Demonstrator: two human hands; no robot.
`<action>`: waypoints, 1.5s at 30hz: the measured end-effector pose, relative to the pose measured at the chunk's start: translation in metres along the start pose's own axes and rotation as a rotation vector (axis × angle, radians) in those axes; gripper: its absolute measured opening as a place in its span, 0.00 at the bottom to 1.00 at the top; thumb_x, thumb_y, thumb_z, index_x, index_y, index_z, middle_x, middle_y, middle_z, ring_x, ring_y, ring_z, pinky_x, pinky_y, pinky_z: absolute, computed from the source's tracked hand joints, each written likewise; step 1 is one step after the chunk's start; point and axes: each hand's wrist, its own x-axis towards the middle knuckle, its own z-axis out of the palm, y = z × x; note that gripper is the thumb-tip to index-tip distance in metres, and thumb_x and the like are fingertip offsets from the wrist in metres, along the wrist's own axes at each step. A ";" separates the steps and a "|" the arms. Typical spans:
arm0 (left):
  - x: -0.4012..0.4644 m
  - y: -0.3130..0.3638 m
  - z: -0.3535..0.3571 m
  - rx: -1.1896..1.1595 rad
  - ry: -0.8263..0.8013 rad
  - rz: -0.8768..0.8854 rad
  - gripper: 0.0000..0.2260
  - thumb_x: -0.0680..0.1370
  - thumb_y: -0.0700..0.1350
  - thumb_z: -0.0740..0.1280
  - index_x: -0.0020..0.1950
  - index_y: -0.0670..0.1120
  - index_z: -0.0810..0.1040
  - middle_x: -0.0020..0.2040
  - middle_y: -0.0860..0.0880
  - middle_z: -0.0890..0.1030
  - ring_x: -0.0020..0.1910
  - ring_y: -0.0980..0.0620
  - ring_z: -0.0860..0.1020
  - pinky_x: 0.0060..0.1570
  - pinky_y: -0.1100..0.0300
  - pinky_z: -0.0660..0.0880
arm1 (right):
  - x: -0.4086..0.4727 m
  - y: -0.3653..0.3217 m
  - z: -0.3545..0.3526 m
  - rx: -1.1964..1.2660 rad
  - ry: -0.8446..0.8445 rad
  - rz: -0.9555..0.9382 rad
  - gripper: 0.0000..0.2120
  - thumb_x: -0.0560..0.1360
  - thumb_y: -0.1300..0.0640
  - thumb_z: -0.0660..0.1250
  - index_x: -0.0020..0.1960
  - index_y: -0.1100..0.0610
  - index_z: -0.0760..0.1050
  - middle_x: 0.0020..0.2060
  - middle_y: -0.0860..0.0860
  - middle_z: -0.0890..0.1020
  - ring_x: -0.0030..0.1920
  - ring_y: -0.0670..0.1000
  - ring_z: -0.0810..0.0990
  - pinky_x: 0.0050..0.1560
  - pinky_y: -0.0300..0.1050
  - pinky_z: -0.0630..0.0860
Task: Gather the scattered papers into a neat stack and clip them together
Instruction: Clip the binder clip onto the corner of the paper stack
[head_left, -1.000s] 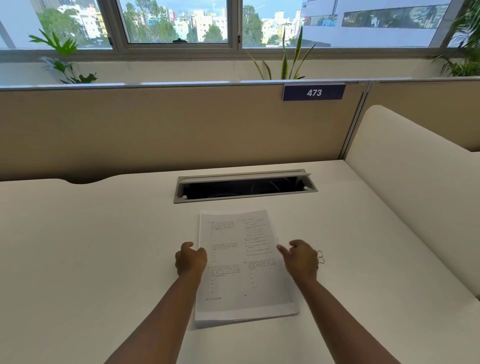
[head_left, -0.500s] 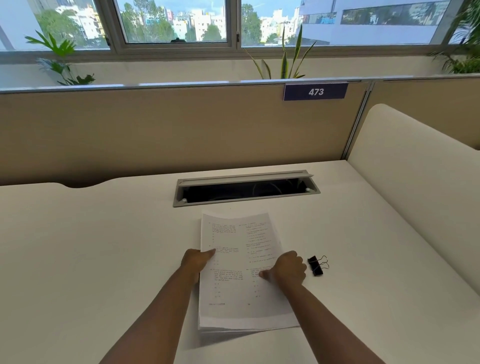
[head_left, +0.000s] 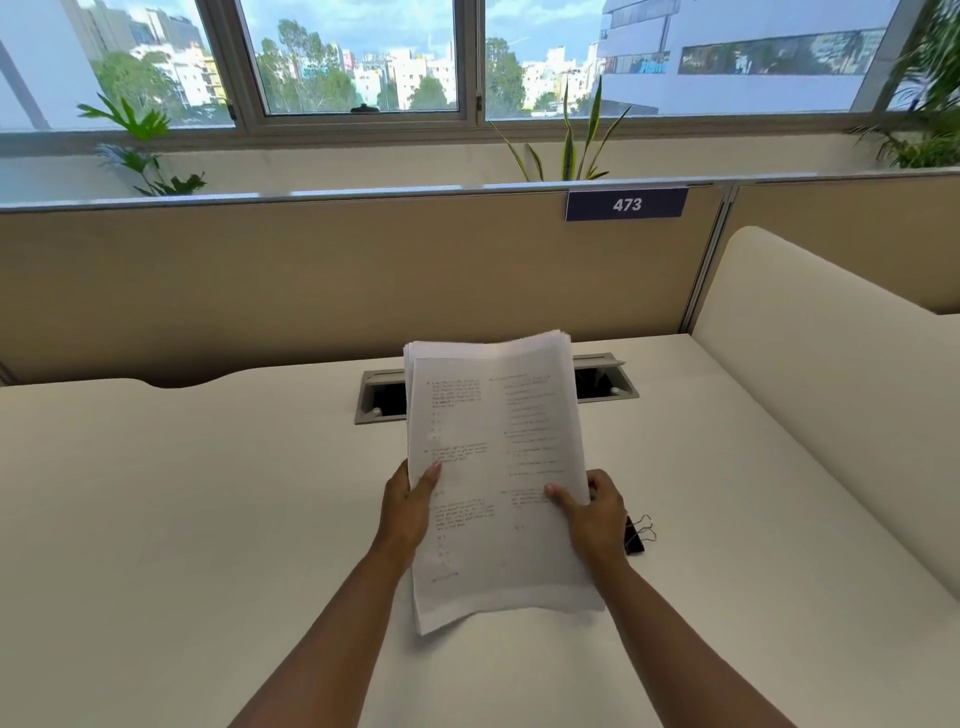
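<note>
Now left hand (head_left: 408, 512), right hand (head_left: 592, 512) grip paper stack (head_left: 498, 467); binder clip (head_left: 638, 535) on desk (head_left: 208, 493).

We sat in an office, at a workstation in an open-plan floor. A long white desk (head_left: 208, 519) stretched out in front of us, with a metal cable hatch (head_left: 608, 387) sunk into its top. A beige partition panel (head_left: 311, 280) closed off the far edge, and it carried a dark blue plate (head_left: 626, 204) numbered 473. A rounded cream divider (head_left: 831, 389) screened our right side. Behind the partition stood potted plants (head_left: 569, 140) along a sill, and a row of aluminium-framed windows (head_left: 358, 57) looked out on city buildings and trees from an upper storey.
</note>
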 end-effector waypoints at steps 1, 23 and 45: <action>-0.003 0.008 0.002 -0.009 -0.003 0.048 0.10 0.79 0.44 0.61 0.60 0.46 0.74 0.50 0.46 0.81 0.46 0.47 0.80 0.45 0.54 0.80 | -0.002 -0.006 -0.001 0.076 0.012 -0.043 0.10 0.70 0.60 0.72 0.43 0.58 0.70 0.38 0.51 0.79 0.41 0.55 0.78 0.36 0.41 0.76; -0.041 0.077 -0.006 -0.013 0.061 0.389 0.16 0.71 0.38 0.71 0.56 0.36 0.75 0.45 0.44 0.80 0.37 0.55 0.81 0.29 0.69 0.76 | -0.034 -0.047 -0.024 0.341 -0.160 -0.200 0.11 0.66 0.60 0.75 0.43 0.49 0.76 0.42 0.49 0.82 0.42 0.57 0.82 0.39 0.47 0.82; -0.023 0.120 -0.024 0.477 -0.158 0.265 0.06 0.71 0.44 0.73 0.45 0.44 0.82 0.45 0.42 0.83 0.42 0.44 0.81 0.46 0.51 0.78 | -0.018 -0.114 -0.056 -0.074 -0.047 -0.542 0.32 0.65 0.40 0.69 0.64 0.55 0.72 0.54 0.48 0.80 0.54 0.44 0.77 0.52 0.24 0.67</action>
